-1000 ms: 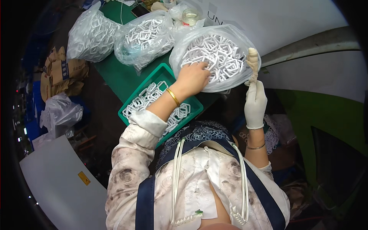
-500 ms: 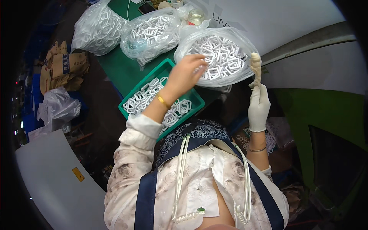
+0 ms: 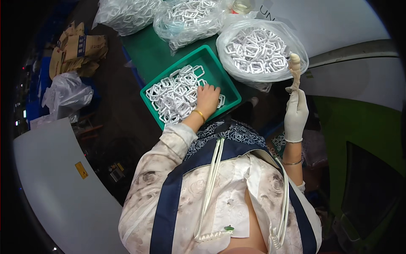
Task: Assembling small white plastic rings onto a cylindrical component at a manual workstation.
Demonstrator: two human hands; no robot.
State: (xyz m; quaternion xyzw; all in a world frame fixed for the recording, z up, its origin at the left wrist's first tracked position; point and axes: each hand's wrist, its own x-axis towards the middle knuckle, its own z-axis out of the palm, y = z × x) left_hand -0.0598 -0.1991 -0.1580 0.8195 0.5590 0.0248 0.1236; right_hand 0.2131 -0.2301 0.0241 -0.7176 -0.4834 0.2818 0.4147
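My bare left hand (image 3: 208, 100) reaches down into a green plastic tray (image 3: 230, 91). Its fingers are bent and a little apart, resting among white plastic links (image 3: 174, 94), with nothing visibly gripped; the fingertips are partly hidden. The links are angular open rings, heaped toward the tray's left side. Off to the right, my right hand (image 3: 296, 114) wears a white glove and is closed on the lower end of a cream-coloured crumpled glove-like piece (image 3: 295, 67), which stands upright. Just left of that piece, a clear plastic bag (image 3: 228, 34) lies open, full of similar white links (image 3: 258, 51).
Two more clear bags of white links, a middle bag (image 3: 190, 31) and a left bag (image 3: 127, 17), sit on the green tabletop (image 3: 141, 48). A glass jar (image 3: 242, 6) stands behind. Brown paper sacks (image 3: 80, 46) and a grey plastic bag (image 3: 67, 95) are at the left.
My left hand has moved from the edge of the open bag down into the tray. The view has shifted, while my right hand still holds the cream-coloured piece.
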